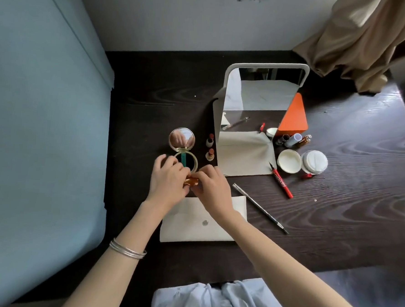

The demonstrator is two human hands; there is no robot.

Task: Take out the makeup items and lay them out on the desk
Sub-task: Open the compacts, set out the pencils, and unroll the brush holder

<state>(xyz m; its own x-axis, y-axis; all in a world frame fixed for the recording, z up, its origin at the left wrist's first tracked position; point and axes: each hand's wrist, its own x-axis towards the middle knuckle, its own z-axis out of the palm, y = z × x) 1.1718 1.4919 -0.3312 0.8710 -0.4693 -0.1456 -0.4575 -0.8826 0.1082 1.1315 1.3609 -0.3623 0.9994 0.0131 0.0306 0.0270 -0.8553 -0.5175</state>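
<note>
**Colours on the dark desk**

The desk (335,220) is dark brown with a pale swirling wood grain. On it, the pouch (192,226) is white with a silver snap. The tube (191,181) beyond the pouch is shiny amber-gold. The pen (282,184) is red with black lettering, the triangle (294,116) orange, the jars (289,161) white, and the bangles (127,250) silver.
</note>
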